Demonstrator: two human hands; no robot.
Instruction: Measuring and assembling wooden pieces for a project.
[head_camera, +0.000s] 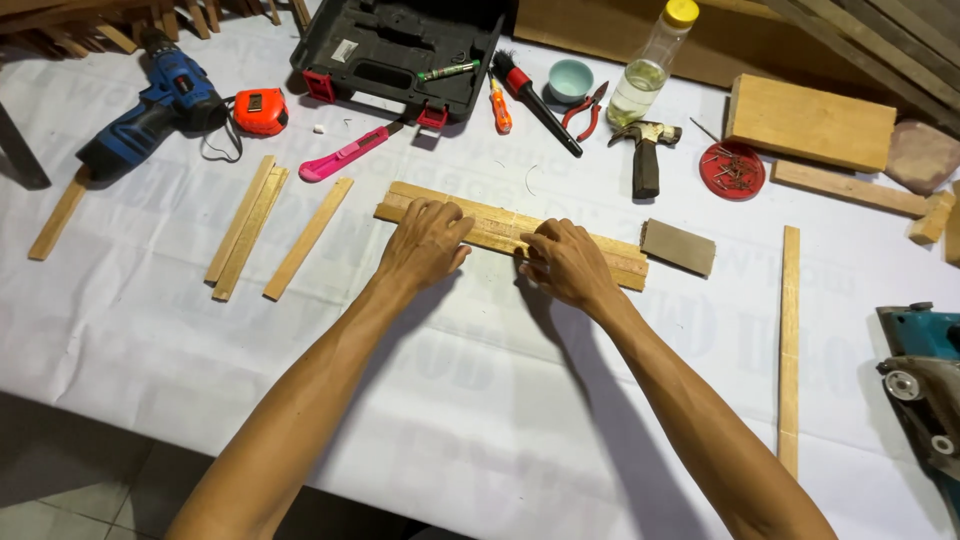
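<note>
A bundle of thin wooden slats (500, 228) lies flat across the middle of the white-covered table. My left hand (425, 243) presses down on its left part, fingers spread over the wood. Over the bundle's right part, my right hand (568, 262) rests with fingers curled and fingertips on the slats' near edge. A small grey sanding block (678, 247) sits just past the bundle's right end.
Loose slats (247, 228) lie to the left and a long strip (790, 345) to the right. At the back are a blue drill (150, 105), orange tape measure (260, 110), pink utility knife (345, 155), black tool case (400, 55), hammer (646, 155), red nail lid (733, 170), bottle (650, 65) and wood block (810, 122).
</note>
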